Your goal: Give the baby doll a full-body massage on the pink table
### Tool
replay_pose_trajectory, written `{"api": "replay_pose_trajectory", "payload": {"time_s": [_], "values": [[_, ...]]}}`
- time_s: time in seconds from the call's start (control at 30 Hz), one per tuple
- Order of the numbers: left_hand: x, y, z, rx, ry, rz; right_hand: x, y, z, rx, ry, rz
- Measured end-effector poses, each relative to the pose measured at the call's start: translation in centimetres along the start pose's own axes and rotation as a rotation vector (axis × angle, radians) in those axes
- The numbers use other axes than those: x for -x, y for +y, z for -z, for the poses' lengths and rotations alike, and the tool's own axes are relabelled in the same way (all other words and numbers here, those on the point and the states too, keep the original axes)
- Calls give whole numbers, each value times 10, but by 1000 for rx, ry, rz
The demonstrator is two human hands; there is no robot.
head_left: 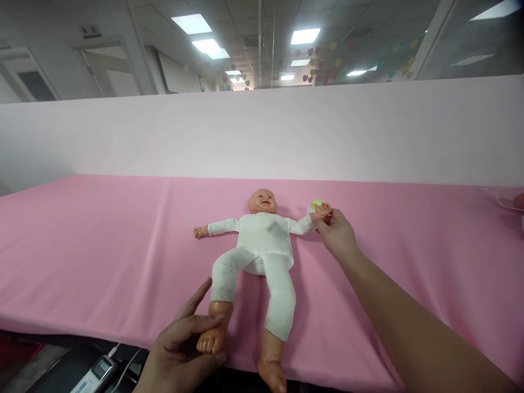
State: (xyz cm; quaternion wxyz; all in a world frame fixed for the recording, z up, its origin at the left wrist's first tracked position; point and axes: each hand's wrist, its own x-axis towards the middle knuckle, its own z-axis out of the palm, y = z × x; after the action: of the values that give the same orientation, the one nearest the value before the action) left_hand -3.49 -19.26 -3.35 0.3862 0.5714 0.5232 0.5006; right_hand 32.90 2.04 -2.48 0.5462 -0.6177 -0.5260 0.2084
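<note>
A baby doll (265,234) in a white cloth suit lies face up on a pink cloth, its head toward the far side. Its arms are spread out and its bare feet point toward me. My right hand (336,232) pinches the doll's hand on the right side of the view. Behind that small hand a round yellow-green thing (316,203) shows in part; its kind cannot be made out. My left hand (186,341) is around the doll's foot on the left, with a finger across the ankle, the thumb below the foot and the index finger stretched out.
The pink cloth (102,245) covers a wide table backed by a low white partition (262,136). At the right edge stands a clear plastic container (507,199), partly cut off. Below the table's front left edge lies a white device with a small screen (96,374) and cables.
</note>
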Motion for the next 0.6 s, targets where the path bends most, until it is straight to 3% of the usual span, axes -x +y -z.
{"api": "replay_pose_trajectory", "payload": {"time_s": [0.13, 0.3, 0.43, 0.6], "values": [[-22, 17, -6, 41, 5, -39, 29, -25, -21, 52, -134, 326], [-58, 34, -20, 37, -47, -85, 47, -28, -45, 290, -280, 728], [-85, 41, -35, 9, -46, -130, 47, -23, -49, 406, -330, 825], [-104, 38, -50, 46, -69, -126, 46, -24, -46, 423, -363, 839]]}}
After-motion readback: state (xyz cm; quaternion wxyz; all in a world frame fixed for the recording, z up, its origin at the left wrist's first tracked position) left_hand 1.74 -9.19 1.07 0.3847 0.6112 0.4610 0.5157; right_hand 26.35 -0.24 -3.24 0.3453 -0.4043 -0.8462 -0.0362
